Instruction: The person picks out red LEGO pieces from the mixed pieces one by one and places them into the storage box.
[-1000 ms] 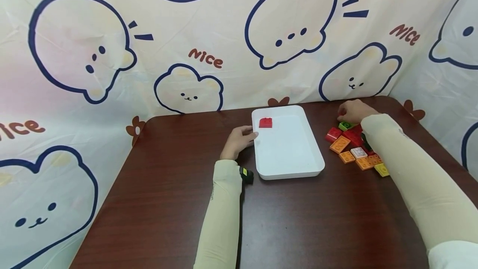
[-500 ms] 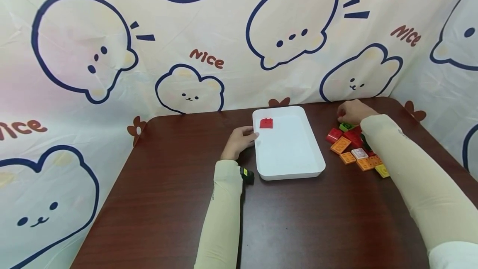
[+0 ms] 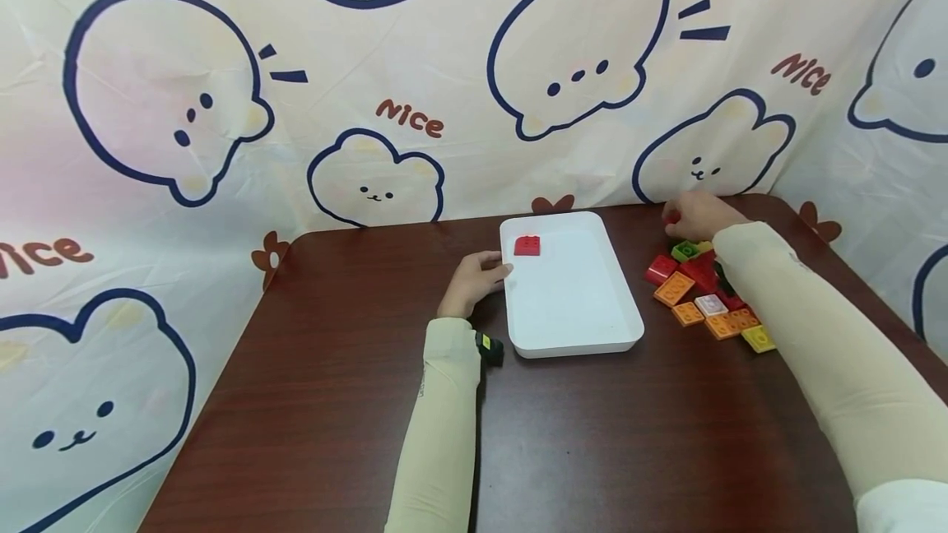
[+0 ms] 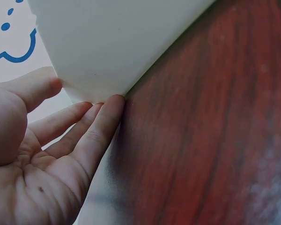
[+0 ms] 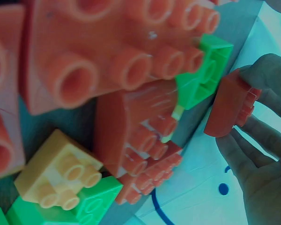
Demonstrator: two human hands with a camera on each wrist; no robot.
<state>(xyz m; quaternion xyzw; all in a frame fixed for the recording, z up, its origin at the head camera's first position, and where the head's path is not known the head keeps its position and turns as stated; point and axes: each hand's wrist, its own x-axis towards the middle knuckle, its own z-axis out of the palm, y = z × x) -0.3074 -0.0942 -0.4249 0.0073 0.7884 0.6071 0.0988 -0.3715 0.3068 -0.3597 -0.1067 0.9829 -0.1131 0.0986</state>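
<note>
A white tray (image 3: 573, 303) lies on the dark wooden table with a red toy brick (image 3: 527, 246) inside, near its far left corner. My left hand (image 3: 472, 281) holds the tray's left side, thumb at the rim and fingertips against the outer wall (image 4: 112, 51). At the far right, my right hand (image 3: 699, 215) pinches another red brick (image 5: 227, 104) between thumb and fingers, studs facing the palm. This brick is raised just beyond a pile of bricks, including a green brick (image 3: 685, 251) and a large red brick (image 5: 117, 47).
Near the tray's right side lie orange bricks (image 3: 674, 289), a white brick (image 3: 711, 305) and a yellow brick (image 3: 759, 339). My right forearm covers part of the pile. A printed cloth (image 3: 474, 64) hangs along the table's back edge.
My right hand has lifted slightly up and left with the red brick, baring a yellowish brick by the green one. The left hand and tray stay put.
</note>
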